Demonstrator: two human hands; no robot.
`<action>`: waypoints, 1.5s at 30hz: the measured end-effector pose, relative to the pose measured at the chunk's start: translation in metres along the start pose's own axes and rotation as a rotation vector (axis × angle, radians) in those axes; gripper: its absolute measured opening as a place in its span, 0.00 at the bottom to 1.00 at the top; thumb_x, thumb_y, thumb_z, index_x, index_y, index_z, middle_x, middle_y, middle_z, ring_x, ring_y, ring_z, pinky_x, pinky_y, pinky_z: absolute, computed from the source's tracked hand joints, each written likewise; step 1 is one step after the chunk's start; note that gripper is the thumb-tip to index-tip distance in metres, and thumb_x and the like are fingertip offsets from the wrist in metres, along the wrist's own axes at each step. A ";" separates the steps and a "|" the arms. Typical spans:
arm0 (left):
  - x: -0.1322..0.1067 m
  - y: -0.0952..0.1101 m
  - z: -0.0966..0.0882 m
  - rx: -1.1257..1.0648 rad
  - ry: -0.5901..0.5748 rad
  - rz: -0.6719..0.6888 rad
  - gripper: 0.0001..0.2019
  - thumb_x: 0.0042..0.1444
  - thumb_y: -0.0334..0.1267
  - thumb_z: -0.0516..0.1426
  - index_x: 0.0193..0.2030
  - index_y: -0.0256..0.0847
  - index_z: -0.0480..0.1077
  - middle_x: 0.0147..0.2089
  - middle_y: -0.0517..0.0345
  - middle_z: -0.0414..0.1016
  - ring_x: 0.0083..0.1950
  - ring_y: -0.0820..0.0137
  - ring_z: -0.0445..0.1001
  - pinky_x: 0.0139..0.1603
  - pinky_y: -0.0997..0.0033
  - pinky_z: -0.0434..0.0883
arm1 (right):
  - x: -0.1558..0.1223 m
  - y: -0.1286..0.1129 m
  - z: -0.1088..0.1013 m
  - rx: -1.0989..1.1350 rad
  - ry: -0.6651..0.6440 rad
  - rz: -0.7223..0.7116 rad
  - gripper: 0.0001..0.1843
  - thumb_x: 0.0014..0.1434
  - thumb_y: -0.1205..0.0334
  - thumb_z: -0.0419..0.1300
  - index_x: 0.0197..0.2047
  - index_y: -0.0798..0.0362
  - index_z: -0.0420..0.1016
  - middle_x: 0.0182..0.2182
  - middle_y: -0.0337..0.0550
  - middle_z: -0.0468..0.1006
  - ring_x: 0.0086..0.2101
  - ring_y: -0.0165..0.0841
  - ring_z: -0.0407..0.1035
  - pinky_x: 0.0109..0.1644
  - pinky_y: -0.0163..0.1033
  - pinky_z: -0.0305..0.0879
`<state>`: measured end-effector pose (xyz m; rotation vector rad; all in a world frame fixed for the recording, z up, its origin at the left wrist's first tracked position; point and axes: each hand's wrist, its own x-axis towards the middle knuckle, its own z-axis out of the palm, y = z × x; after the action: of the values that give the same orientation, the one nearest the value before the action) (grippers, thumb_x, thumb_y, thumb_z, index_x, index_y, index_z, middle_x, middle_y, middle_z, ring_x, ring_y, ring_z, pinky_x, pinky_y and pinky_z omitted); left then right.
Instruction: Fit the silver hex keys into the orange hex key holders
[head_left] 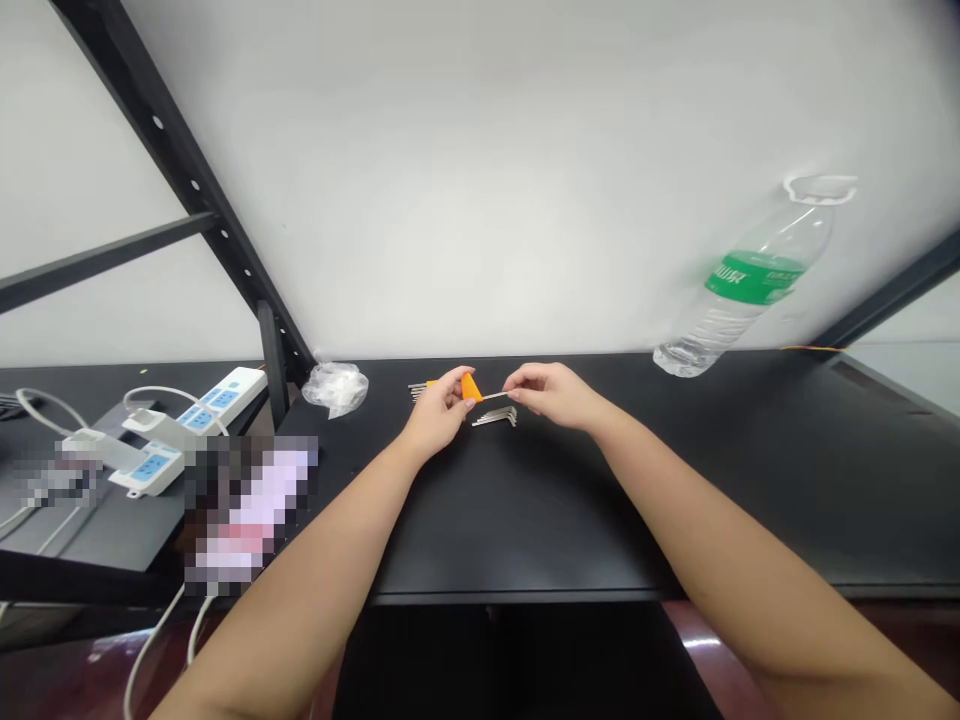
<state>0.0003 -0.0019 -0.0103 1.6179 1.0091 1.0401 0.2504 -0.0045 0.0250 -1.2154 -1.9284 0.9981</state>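
Observation:
My left hand [442,410] is closed on an orange hex key holder [471,387], raised just above the black table. A thin metal hex key [495,396] reaches from the holder's right side to my right hand [551,393], whose fingertips pinch its far end. Whether the key sits inside the holder or only touches it, I cannot tell. Below, several loose hex keys [496,416] lie side by side on the table. Behind my left hand are more metal keys [417,390] beside a second orange piece, partly hidden by the fingers.
A crumpled clear plastic bag [336,388] lies to the left on the black table [525,520]. At the right, a large clear bottle [750,280] with a green label stands by the wall. Further left are a white power strip [202,420], cables and a pixelated screen [259,510].

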 end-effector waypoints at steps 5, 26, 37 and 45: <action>0.001 -0.001 -0.002 0.094 0.035 0.015 0.25 0.60 0.34 0.60 0.65 0.44 0.69 0.43 0.55 0.76 0.36 0.72 0.73 0.41 0.71 0.73 | 0.001 0.003 -0.004 0.003 0.030 0.012 0.15 0.60 0.51 0.63 0.43 0.54 0.81 0.27 0.39 0.75 0.27 0.31 0.66 0.34 0.38 0.63; -0.007 0.002 0.003 0.208 -0.070 0.019 0.27 0.60 0.38 0.64 0.66 0.43 0.69 0.39 0.57 0.76 0.37 0.71 0.73 0.44 0.67 0.74 | 0.003 -0.001 0.030 0.193 -0.100 0.101 0.14 0.59 0.51 0.66 0.41 0.53 0.77 0.29 0.39 0.76 0.25 0.29 0.66 0.30 0.36 0.63; -0.012 0.008 0.001 0.421 -0.093 0.118 0.25 0.59 0.34 0.60 0.64 0.45 0.69 0.41 0.58 0.79 0.37 0.69 0.76 0.42 0.68 0.74 | 0.004 -0.002 0.054 0.373 -0.077 0.087 0.17 0.58 0.52 0.68 0.45 0.53 0.73 0.34 0.41 0.77 0.28 0.30 0.69 0.32 0.38 0.68; -0.005 0.003 -0.007 0.478 0.135 0.116 0.30 0.57 0.28 0.58 0.67 0.45 0.67 0.46 0.55 0.79 0.44 0.66 0.76 0.51 0.64 0.73 | -0.004 -0.004 0.033 -0.438 -0.148 -0.219 0.05 0.61 0.64 0.61 0.41 0.51 0.77 0.42 0.46 0.75 0.43 0.38 0.70 0.48 0.45 0.67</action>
<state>-0.0077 -0.0050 -0.0066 2.0309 1.3413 1.0478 0.2232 -0.0181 0.0115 -1.1467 -2.4244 0.5809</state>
